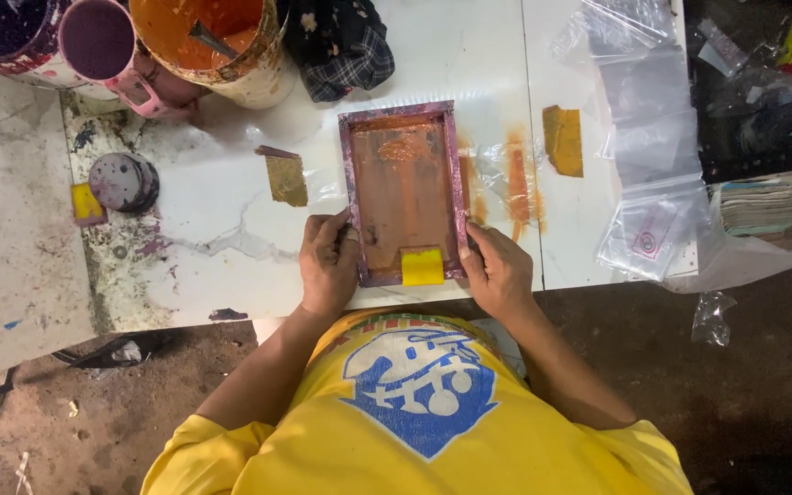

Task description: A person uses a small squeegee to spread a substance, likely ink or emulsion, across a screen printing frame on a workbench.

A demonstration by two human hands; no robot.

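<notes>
Head view, only one there is.

Small screen-printing frame (404, 194) lies flat on the white table (222, 247), near the front edge, straight ahead of the person in the yellow shirt. Frame border is purple-stained; mesh inside is coated orange-brown, with a thicker orange patch at the far end.

Left hand (327, 266) clamps the frame's near-left edge, fingers curled onto the border, thumb tucked by the inner rim. Right hand (499, 273) presses on the near-right edge, fingers wrapped along the border. Both are closed on the frame and hold nothing else.

Yellow squeegee (423, 267) sits on the near end of the frame between the hands; neither hand touches it. Judgement: ink looks already spread down the mesh and the squeegee is parked, so a pull looks done; frame not yet lifted.

A clear plastic bag (497, 179) sticks out from under the frame's right side, smeared with orange streaks. Can't tell what sits directly under the mesh.

Around it:
- stack of clear plastic bags (643, 119) to the right, more spilling off the table edge
- two brownish tape-like pieces, one left (286, 179), one right (564, 139) of the frame
- orange paint bucket (208, 41) with a tool in it, far left
- pink mug (103, 41) beside it
- dark plaid cloth (339, 41) at the far edge
- small round purple-stained tin (123, 181) on the left
</notes>
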